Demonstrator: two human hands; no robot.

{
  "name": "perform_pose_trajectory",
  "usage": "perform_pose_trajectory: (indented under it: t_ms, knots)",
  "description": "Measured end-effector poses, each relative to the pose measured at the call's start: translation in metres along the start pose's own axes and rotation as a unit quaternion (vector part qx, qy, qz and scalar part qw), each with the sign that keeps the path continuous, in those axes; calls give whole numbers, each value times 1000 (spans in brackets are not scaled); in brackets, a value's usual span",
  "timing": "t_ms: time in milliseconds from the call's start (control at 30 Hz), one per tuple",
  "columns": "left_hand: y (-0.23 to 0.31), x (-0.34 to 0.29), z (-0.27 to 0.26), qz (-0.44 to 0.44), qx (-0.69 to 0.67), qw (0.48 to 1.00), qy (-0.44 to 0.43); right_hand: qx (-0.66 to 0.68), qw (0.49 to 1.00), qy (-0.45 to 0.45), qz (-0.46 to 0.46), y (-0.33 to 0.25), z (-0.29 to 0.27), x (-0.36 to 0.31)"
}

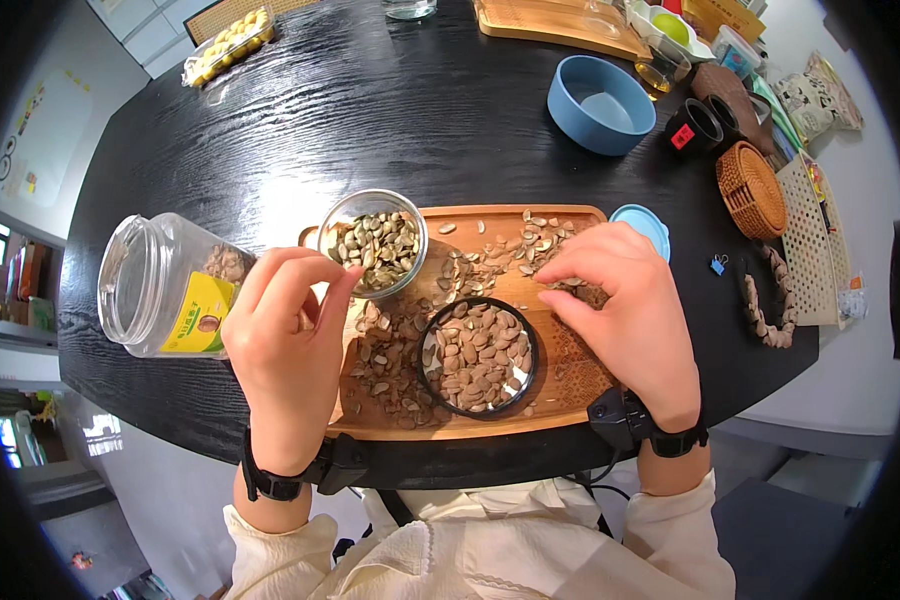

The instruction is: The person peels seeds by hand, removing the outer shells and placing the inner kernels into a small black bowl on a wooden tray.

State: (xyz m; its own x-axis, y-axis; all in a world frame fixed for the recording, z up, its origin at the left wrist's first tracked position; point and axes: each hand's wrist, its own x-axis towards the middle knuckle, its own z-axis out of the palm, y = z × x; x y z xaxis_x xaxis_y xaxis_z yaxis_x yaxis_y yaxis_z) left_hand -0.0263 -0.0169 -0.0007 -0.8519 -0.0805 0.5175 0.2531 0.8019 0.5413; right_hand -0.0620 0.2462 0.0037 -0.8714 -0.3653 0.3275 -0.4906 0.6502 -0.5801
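- Right now I see my left hand (288,352) hovering over the left end of the wooden tray (570,385), fingers curled together with thumb and forefinger pinched near the rim of the glass bowl (374,240); whether a seed sits in that pinch I cannot tell.
- My right hand (625,315) lies palm down on the right half of the tray, fingertips pressed narrowly into the loose scattered seeds (490,262); I cannot tell whether it has picked any up.
- Between my hands, toward the near edge of the tray, stands a round black-rimmed dish (477,357) filled with pale brown seeds.
- The glass bowl at the tray's far left corner holds greenish shelled kernels.
- More seeds and husks (382,372) lie spread on the tray between the bowl and the dish.
- A clear plastic jar (165,287) with a yellow label lies on its side on the black desk (370,110), just left of my left hand, mouth pointing left, a few seeds inside.
- A light blue lid (642,224) sits just beyond the tray's far right corner.
- Farther off on the desk stand a blue bowl (600,104) and a woven coaster (751,189).
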Motion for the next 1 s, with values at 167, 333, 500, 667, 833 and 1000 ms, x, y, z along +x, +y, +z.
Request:
perform_pose_trajectory:
  t_ms: [167, 333, 500, 667, 833, 1000]
  knots:
    - [1, -2, 7, 19, 7, 999, 29, -21, 999, -27, -20, -4, 9, -1]
    - [15, -2, 3, 63, 8, 998, 28, 52, 991, -80, -93, -18, 34, -3]
    - [19, -12, 4, 97, -61, 992, -49, 57, 989, -110, -83, -19, 46, -4]
    - [18, -13, 4, 75, -88, 982, -150, 66, 989, -105, -82, -17, 40, -4]
    - [21, -14, 9, 76, -157, 970, -171, 130, 988, -74, -29, -18, 26, -2]
    - [17, -15, 12, 97, -208, 960, -163, 211, 973, -91, -20, -21, 23, 0]
